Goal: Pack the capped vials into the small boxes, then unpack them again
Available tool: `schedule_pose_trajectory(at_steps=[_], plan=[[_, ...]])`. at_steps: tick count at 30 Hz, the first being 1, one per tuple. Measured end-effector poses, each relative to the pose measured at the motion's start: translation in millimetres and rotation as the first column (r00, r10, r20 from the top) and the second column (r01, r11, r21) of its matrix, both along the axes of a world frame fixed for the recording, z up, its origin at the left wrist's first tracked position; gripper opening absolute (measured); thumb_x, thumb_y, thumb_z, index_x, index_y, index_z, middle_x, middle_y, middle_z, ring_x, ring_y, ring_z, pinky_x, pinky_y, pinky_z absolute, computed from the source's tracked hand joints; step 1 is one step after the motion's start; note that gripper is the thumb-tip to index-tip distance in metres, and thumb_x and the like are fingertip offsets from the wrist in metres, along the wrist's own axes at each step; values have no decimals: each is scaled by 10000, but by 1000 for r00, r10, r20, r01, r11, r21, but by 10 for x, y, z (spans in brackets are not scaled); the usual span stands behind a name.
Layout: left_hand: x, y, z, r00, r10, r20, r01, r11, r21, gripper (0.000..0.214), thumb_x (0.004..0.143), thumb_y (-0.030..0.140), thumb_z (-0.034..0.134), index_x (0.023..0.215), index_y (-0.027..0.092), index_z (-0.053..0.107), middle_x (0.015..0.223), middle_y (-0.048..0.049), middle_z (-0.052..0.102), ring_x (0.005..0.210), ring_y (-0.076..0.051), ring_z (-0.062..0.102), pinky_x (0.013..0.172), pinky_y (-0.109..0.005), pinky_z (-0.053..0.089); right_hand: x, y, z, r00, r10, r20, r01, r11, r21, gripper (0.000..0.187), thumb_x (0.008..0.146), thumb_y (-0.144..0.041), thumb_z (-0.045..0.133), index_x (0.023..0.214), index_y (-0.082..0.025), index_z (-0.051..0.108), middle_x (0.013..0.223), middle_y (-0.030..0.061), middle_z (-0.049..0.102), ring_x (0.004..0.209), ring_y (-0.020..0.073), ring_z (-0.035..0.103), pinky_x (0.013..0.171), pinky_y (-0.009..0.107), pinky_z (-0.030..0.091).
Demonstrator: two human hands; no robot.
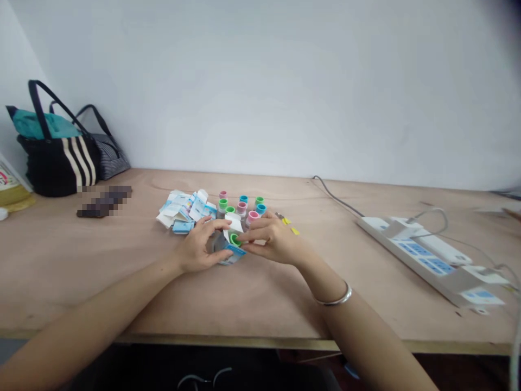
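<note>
Between my hands is a small blue-and-white carton with its flap up. A bottle with a green ring-shaped cap shows in its open top. My left hand is curved around the carton's left side, thumb at the front, gripping it. The fingers of my right hand are pinched at the green cap. Just behind stand several small clear bottles with pink, green and blue caps. A pile of flattened blue-and-white cartons lies left of them.
A white power strip with plugs and cables lies at the right. Small yellow pieces are near my right hand. Back left are a black striped bag, a grey bag and a dark blurred object. The table's front edge is close.
</note>
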State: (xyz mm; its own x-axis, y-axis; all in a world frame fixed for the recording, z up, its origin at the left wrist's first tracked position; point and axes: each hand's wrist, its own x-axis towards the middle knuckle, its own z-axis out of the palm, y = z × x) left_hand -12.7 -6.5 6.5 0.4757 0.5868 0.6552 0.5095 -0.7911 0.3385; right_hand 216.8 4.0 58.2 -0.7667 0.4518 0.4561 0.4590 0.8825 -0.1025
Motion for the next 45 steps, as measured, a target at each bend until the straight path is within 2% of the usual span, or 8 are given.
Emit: schedule_pose_trajectory(at_steps=[5,9,14,17,23,29,40,45], plan=[[11,-20,42,991,-28,-128,24,999,-27,483,777,367,586,1224,249,443,1246,-71,574,1117,-227,553,1057,-449,240,-115,-6,-196,998,41,54,-39,999,-39,215,834,-255,541,676,-205,677,601,-3,605,607,112,531,686,282,334],[31,-49,73,967,-56,-249,26,992,-121,482,783,338,572,1248,272,466,1191,-61,613,1088,-238,565,1031,-451,239,-115,20,-303,996,92,5,-89,977,-196,190,778,-206,567,602,-183,635,555,-18,591,541,97,506,609,242,363],[31,-39,77,960,-79,-269,39,988,-151,454,785,352,575,1225,283,491,1162,-52,632,1081,-240,568,1017,-448,230,192,120,-166,1000,24,-1,-22,911,-412,174,741,-239,569,594,-152,606,515,-37,523,484,76,447,489,199,341],[19,-22,57,960,-87,-266,57,991,-119,478,784,349,578,1245,295,463,1165,-32,631,1086,-223,570,1022,-429,230,400,177,-31,996,-79,-47,48,884,-464,130,714,-222,581,604,-154,570,544,-35,495,495,79,439,485,206,361],[7,-35,49,962,-93,-256,57,988,-145,475,805,335,551,1263,280,438,1203,-40,609,1131,-219,541,1031,-422,209,547,233,42,950,-236,-207,151,922,-357,50,724,-214,576,710,-168,565,838,41,536,622,108,518,580,256,467],[11,-64,59,962,-85,-259,38,983,-179,468,809,339,538,1262,284,436,1237,-43,589,1163,-226,514,1041,-436,181,451,308,-83,911,-340,-235,284,928,-243,10,736,-178,546,740,-169,544,845,44,522,587,101,519,596,268,477],[20,-59,82,954,-90,-285,37,982,-186,480,818,368,526,1278,270,430,1265,-30,569,1175,-212,500,1051,-414,172,287,394,-216,910,-309,-276,241,937,-252,21,778,-175,527,795,-172,538,863,49,515,587,98,536,582,254,490],[24,-64,79,956,-91,-280,33,978,-205,490,820,360,522,1292,274,424,1293,-47,547,1185,-228,489,1051,-427,165,287,452,-283,902,-333,-276,274,934,-230,49,769,-197,555,812,-178,543,824,39,539,594,110,546,581,256,486]])
